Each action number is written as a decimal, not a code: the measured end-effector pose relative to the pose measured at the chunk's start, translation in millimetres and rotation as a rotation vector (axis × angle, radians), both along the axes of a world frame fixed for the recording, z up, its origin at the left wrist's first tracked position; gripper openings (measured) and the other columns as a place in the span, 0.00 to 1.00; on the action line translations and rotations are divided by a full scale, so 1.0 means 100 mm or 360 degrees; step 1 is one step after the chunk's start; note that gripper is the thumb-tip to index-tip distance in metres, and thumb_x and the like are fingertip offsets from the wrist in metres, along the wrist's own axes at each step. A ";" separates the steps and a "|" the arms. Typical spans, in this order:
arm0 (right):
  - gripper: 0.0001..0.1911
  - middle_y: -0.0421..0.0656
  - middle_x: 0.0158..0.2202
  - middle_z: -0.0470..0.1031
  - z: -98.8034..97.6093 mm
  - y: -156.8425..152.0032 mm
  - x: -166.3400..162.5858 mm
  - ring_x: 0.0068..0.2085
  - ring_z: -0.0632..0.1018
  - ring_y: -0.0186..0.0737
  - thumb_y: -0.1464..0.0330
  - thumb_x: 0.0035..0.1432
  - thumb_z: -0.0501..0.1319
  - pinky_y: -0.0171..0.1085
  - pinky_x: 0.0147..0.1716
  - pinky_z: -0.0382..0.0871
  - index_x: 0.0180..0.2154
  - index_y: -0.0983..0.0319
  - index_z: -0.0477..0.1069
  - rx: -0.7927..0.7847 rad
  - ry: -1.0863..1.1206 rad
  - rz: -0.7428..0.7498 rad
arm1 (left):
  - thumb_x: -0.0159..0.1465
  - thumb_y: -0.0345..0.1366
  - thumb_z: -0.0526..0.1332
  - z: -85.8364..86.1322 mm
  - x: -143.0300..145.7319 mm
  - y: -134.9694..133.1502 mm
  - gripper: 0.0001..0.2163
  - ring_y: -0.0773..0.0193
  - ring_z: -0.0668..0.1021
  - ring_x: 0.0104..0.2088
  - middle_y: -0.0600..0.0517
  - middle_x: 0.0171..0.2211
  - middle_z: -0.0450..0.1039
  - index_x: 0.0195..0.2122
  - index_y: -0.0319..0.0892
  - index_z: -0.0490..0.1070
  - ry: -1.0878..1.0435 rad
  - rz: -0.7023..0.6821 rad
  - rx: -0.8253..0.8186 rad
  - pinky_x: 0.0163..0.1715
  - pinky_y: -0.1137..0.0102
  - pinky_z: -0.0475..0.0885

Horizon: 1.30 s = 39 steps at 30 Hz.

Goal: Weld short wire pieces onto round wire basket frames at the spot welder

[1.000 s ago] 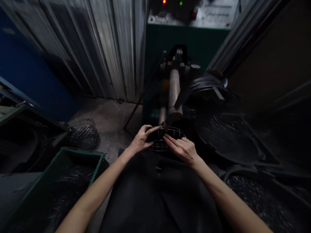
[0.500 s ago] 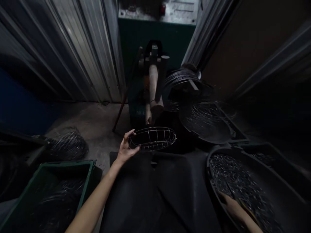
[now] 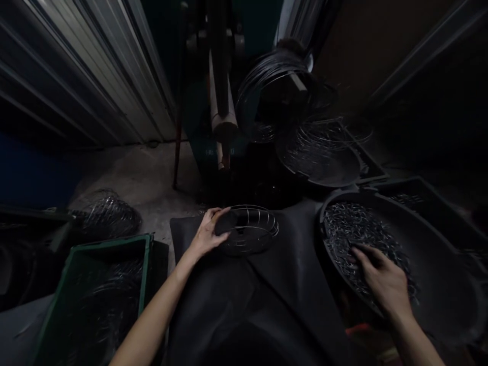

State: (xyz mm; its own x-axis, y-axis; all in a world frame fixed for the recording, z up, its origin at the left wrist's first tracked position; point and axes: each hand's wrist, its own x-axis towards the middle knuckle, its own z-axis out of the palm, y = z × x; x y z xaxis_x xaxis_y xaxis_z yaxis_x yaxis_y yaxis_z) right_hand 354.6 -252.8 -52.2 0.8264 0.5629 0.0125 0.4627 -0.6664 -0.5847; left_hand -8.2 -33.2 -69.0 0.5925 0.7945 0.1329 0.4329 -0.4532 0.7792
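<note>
My left hand (image 3: 208,233) grips the left rim of an oval wire cage (image 3: 249,230), which rests low over the black cloth on my lap (image 3: 244,295). My right hand (image 3: 383,279) reaches into a big dark basin (image 3: 438,284) at the right, fingers down among a heap of short wire pieces (image 3: 354,229). Whether the right hand holds any piece cannot be made out. Straight ahead stands a welding machine with a wooden-coloured arm (image 3: 221,117).
A green crate (image 3: 91,290) with wire parts sits at the lower left, with a pile of wire cages (image 3: 109,216) on the concrete floor behind it. Another round basin with wire rings (image 3: 320,157) and wire coils (image 3: 274,81) stand at the right of the machine. Corrugated metal wall at the left.
My right hand left the wire cage and moved right into the basin of wire pieces. My left hand drew the cage back from the machine and lowered it. The view tilted downward.
</note>
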 end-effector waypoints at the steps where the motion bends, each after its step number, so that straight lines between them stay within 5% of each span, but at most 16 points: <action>1: 0.22 0.44 0.31 0.79 0.06 0.06 -0.14 0.31 0.78 0.47 0.48 0.48 0.57 0.44 0.33 0.73 0.36 0.57 0.74 0.0118 0.0051 0.0032 | 0.55 0.35 0.65 -0.02 0.03 -0.01 0.29 0.55 0.69 0.55 0.47 0.52 0.62 0.59 0.48 0.60 0.0003 0.0005 0.0002 0.55 0.58 0.66; 7: 0.18 0.42 0.30 0.79 -0.12 0.38 -0.73 0.33 0.80 0.44 0.50 0.56 0.57 0.41 0.35 0.75 0.31 0.57 0.75 0.0435 0.0109 0.0925 | 0.54 0.31 0.64 0.04 0.07 0.01 0.24 0.57 0.72 0.51 0.48 0.48 0.66 0.53 0.45 0.65 -0.0096 0.0207 0.0060 0.53 0.59 0.68; 9: 0.18 0.42 0.29 0.79 -0.09 0.53 -0.82 0.31 0.79 0.42 0.51 0.57 0.57 0.40 0.31 0.75 0.32 0.58 0.75 0.0434 0.0219 0.0999 | 0.53 0.30 0.65 0.13 0.08 0.06 0.24 0.57 0.72 0.50 0.48 0.48 0.68 0.52 0.45 0.66 -0.0133 0.0211 0.0132 0.52 0.60 0.69; 12: 0.15 0.41 0.32 0.79 0.23 0.89 -1.01 0.31 0.79 0.39 0.56 0.56 0.60 0.35 0.29 0.74 0.40 0.59 0.74 0.0500 0.0374 0.1029 | 0.52 0.30 0.65 0.32 0.12 0.18 0.24 0.56 0.72 0.50 0.48 0.48 0.68 0.51 0.45 0.66 -0.0169 0.0199 0.0270 0.52 0.59 0.69; 15: 0.10 0.41 0.35 0.79 0.61 1.35 -1.25 0.35 0.80 0.38 0.61 0.58 0.60 0.34 0.34 0.74 0.39 0.58 0.75 0.0625 0.0384 0.1384 | 0.53 0.30 0.65 0.49 0.19 0.28 0.23 0.54 0.72 0.51 0.47 0.48 0.68 0.51 0.45 0.66 -0.0107 0.0165 0.0376 0.51 0.58 0.68; 20: 0.13 0.44 0.41 0.80 0.73 1.90 -1.47 0.38 0.80 0.38 0.67 0.62 0.57 0.34 0.35 0.73 0.47 0.60 0.73 0.0624 -0.0568 0.1887 | 0.52 0.29 0.66 0.63 0.20 0.31 0.25 0.53 0.71 0.52 0.48 0.49 0.68 0.51 0.48 0.66 -0.0020 0.0168 0.0458 0.52 0.55 0.67; 25: 0.16 0.42 0.44 0.79 0.64 2.03 -1.45 0.32 0.78 0.32 0.74 0.60 0.55 0.34 0.28 0.67 0.50 0.62 0.72 0.0671 -0.1288 0.2108 | 0.50 0.28 0.67 0.68 0.12 0.36 0.25 0.54 0.72 0.50 0.47 0.49 0.68 0.50 0.46 0.67 -0.0088 0.0239 0.0451 0.50 0.57 0.69; 31: 0.21 0.41 0.49 0.76 0.72 2.17 -1.41 0.28 0.75 0.28 0.78 0.60 0.54 0.34 0.28 0.63 0.54 0.60 0.69 0.0876 -0.1538 0.2246 | 0.50 0.29 0.67 0.67 0.11 0.48 0.24 0.54 0.72 0.50 0.48 0.46 0.69 0.49 0.46 0.67 -0.0160 0.0252 0.0483 0.50 0.58 0.70; 39: 0.16 0.39 0.50 0.75 0.71 2.31 -1.44 0.26 0.71 0.27 0.77 0.61 0.56 0.34 0.27 0.60 0.47 0.60 0.74 0.0911 -0.1748 0.2170 | 0.51 0.30 0.67 0.58 0.10 0.61 0.24 0.53 0.72 0.49 0.45 0.48 0.67 0.50 0.45 0.66 -0.0156 0.0313 0.0530 0.48 0.56 0.70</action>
State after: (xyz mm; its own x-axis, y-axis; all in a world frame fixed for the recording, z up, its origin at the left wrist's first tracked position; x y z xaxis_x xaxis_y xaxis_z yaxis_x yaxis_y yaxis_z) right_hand 210.7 -21.7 19.1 -0.6574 0.4873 0.5747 0.7297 0.6018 0.3245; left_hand 1.5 28.2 -10.8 0.4051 0.7955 0.4507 0.4676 -0.6039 0.6455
